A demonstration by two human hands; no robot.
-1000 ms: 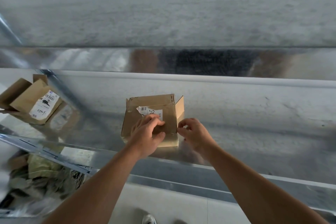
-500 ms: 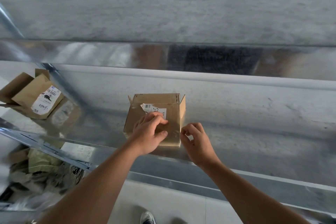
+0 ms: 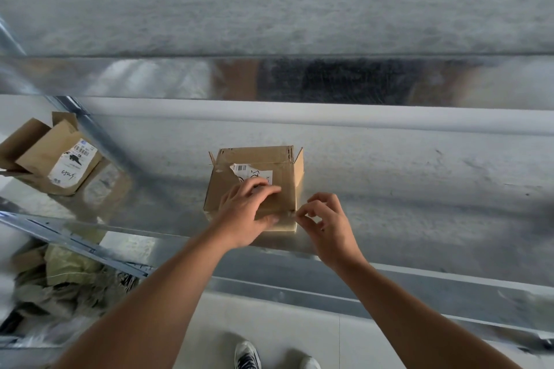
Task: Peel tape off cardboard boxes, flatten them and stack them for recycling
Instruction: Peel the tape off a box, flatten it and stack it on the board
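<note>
The right hand (image 3: pixel 326 225) has dropped to the near right corner of the box (image 3: pixel 287 198), thumb and forefinger pinching what seems the tape (image 3: pixel 289 213) end. The left hand (image 3: pixel 248 213) stays spread flat on the box, mid shelf (image 3: pixel 419 189); peeling looks ready to begin.

Bare forearms (image 3: pixel 168 293); white sneakers (image 3: pixel 246 354), black markings.

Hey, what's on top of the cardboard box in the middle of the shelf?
A torn white label lies on the box. The left hand rests there too, covering the label's near part.
</note>
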